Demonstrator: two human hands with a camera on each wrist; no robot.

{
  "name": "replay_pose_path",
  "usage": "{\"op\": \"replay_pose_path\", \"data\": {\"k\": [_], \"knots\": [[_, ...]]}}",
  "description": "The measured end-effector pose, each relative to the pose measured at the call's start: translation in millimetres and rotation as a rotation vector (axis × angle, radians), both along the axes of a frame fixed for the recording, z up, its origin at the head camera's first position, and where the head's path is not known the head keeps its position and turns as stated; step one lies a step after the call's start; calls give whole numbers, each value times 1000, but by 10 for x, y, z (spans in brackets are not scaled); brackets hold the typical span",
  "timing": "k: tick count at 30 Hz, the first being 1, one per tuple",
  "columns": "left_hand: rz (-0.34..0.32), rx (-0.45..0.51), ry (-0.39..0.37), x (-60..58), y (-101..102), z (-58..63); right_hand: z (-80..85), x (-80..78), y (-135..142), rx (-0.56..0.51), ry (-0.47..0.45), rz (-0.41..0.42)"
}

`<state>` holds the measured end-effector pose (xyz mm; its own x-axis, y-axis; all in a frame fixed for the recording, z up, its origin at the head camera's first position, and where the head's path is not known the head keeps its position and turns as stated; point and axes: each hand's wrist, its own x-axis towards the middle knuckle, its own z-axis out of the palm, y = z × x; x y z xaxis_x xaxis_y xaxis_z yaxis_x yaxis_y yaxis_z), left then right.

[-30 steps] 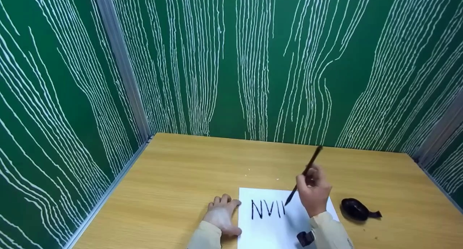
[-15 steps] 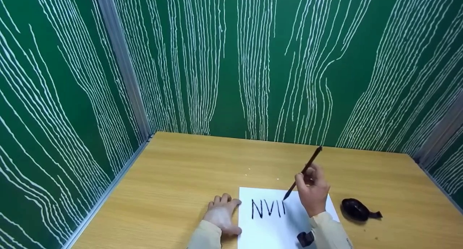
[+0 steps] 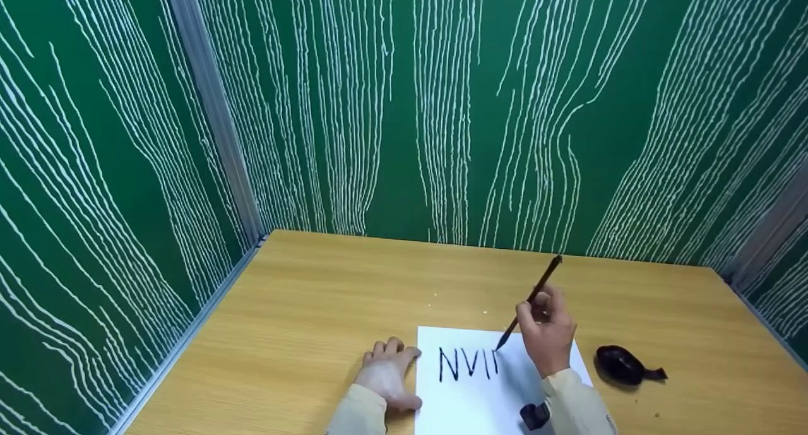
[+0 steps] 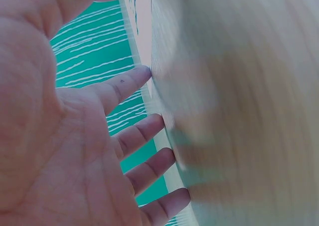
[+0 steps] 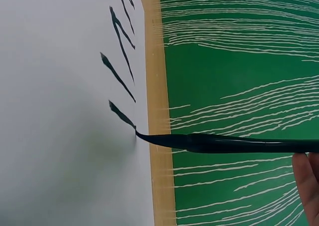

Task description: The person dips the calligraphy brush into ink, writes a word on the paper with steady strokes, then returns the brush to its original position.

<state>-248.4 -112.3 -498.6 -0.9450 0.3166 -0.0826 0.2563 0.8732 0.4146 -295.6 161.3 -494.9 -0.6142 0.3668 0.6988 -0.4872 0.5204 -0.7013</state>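
Note:
My right hand [image 3: 548, 334] holds a dark brush [image 3: 530, 300] slantwise between thumb and fingers. In the right wrist view the tip of the brush [image 5: 214, 142] bends against the paper, right at the upper end of the last black stroke [image 5: 121, 113]. The white paper [image 3: 467, 400] carries a row of black strokes reading like "NVII". My left hand [image 3: 386, 375] rests at the paper's left edge, thumb and index finger at that edge. In the left wrist view the fingers [image 4: 149, 168] of this hand are spread, their tips on the wooden surface.
A small black dish with a short handle [image 3: 622, 365] sits on the wooden table [image 3: 303, 315], right of the paper. Green panels with wavy white lines [image 3: 404, 170] enclose the table at the back and sides. A few pale specks lie behind the paper.
The brush tip has moved from beside the last stroke to its upper end, first slightly up and left, then a little right. The left hand has stayed in place.

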Motion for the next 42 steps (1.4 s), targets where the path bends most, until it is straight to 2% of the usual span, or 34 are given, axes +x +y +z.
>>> {"op": "replay_pose_path", "data": {"k": [9, 13, 24, 33, 42], "knots": [[5, 12, -21, -13, -8, -15, 7, 12, 7, 5, -56, -17], [5, 12, -27, -14, -7, -8, 7, 7, 14, 10, -46, -14], [2, 21, 0, -67, -13, -106, 39, 10, 23, 29, -44, -20], [7, -4, 18, 2, 6, 10, 39, 22, 32, 34, -18, -13], [12, -12, 17, 18, 16, 23, 50, 45, 26, 59, 3, -9]]}}
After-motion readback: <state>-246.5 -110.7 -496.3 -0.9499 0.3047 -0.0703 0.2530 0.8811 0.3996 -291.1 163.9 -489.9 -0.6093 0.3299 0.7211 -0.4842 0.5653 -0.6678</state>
